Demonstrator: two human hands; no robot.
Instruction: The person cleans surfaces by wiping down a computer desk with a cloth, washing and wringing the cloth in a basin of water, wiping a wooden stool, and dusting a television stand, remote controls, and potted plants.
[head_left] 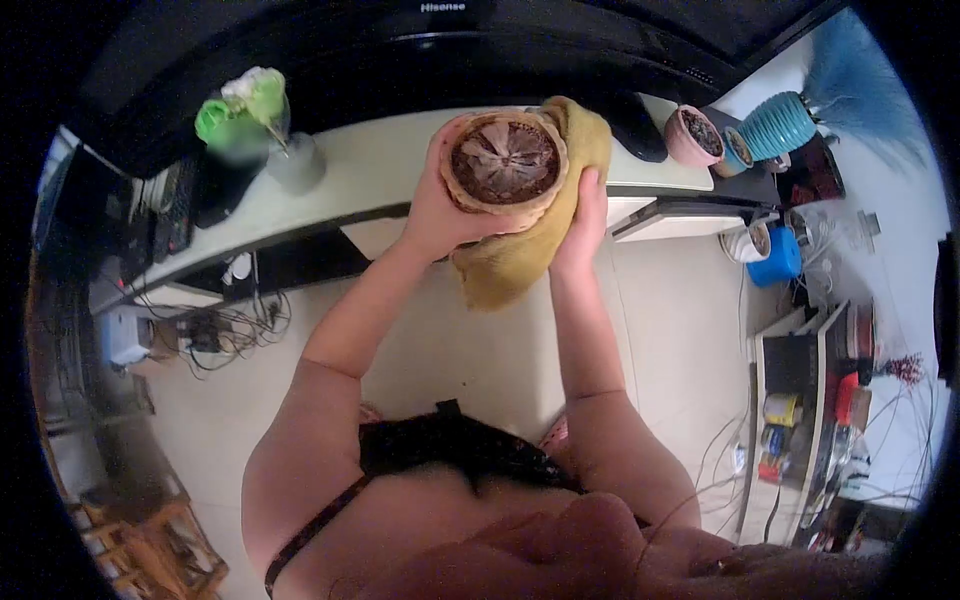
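A round plant pot [507,165] with a pale rim is held up in front of the TV stand, and in its dark soil sits a flat, purplish-brown leafy plant. My left hand [440,205] grips the pot from its left side, fingers wrapped around the wall. Against the pot's right side, my right hand [583,225] is closed on a mustard-yellow cloth [515,265]. The cloth drapes over that side and hangs below the pot. My right fingertips are partly hidden behind the cloth.
Behind the pot runs a white TV stand [365,150] below a large black television [440,60]. A vase [297,165] with green and white flowers stands left. On the right are a pink pot [694,137] and a turquoise vase [780,125]. Cables [250,335] lie lower left.
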